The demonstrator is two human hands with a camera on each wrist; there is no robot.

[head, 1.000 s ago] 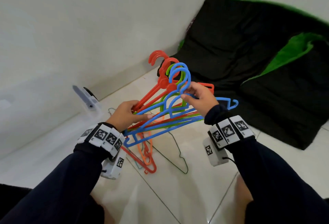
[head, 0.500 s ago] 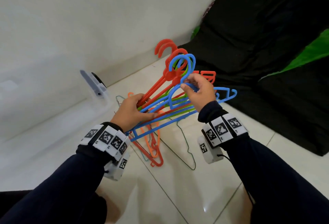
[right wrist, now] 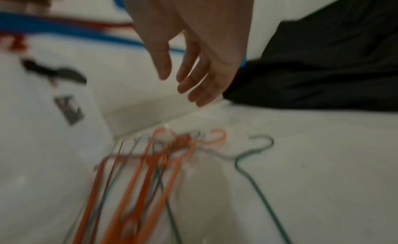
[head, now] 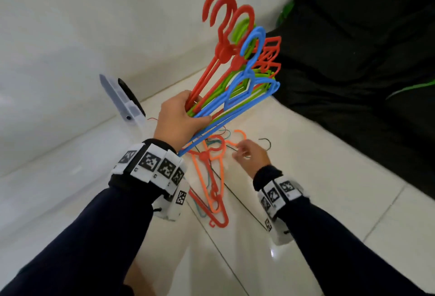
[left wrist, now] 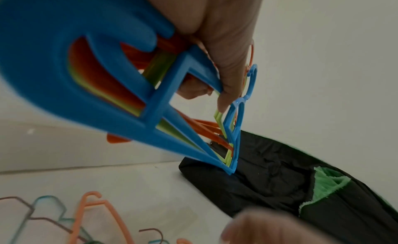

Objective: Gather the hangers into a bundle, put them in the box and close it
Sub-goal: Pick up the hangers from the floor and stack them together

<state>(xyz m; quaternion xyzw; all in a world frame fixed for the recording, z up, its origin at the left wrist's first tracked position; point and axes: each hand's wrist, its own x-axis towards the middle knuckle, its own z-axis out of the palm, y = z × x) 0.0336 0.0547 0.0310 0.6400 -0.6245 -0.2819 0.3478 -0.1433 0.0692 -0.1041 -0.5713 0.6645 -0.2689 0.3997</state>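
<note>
My left hand (head: 196, 113) grips a bundle of red, green and blue plastic hangers (head: 235, 79) by one end of their arms, and their hooks point up towards the wall. The left wrist view shows the same bundle (left wrist: 86, 94) close up, with fingers (left wrist: 228, 43) wrapped round it. My right hand (head: 239, 153) hovers low over the orange, red and thin wire hangers (head: 211, 178) lying on the floor. In the blurred right wrist view its fingers (right wrist: 193, 87) are straight and hold nothing, just above those floor hangers (right wrist: 150, 179). A clear plastic box (head: 122, 102) stands at the left by the wall.
A black cushion with green lining (head: 353, 72) fills the right side, against the wall. A green wire hanger (right wrist: 254, 176) lies slightly apart, right of the pile. White floor tiles (head: 317, 178) lie bare at the right and front.
My right hand has let go of the bundle and dropped to the floor hangers. The left hand alone now holds the bundle, raised and tilted more upright.
</note>
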